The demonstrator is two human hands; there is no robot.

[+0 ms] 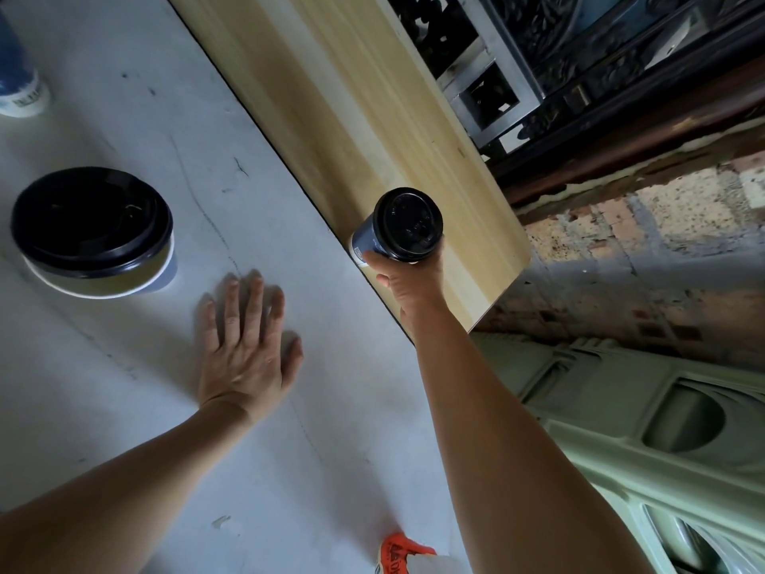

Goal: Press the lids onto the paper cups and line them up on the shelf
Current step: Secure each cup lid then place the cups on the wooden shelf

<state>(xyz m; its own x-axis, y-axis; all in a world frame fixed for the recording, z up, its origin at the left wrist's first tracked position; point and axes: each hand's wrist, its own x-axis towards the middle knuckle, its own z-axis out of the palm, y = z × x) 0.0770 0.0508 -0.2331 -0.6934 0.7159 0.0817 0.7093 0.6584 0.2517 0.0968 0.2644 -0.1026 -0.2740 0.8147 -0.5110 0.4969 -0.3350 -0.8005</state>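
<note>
My right hand (407, 279) grips a dark blue paper cup (368, 242) with a black lid (407, 223) pressed on it, holding it at the near edge of the pale wooden shelf (356, 97). My left hand (244, 345) lies flat, fingers spread, on the white table (124, 387), holding nothing. A second paper cup (103, 283) with a black lid (91, 221) on top stands on the table at the left, apart from both hands. Another blue and white cup (20, 89) shows partly at the upper left edge.
The wooden shelf runs diagonally from top centre to its rounded end at the right. Beyond it are a dark metal grille (559, 55) and a tiled floor (641, 242). A pale green plastic chair (662, 428) stands at the lower right. An orange item (399, 551) lies at the table's bottom edge.
</note>
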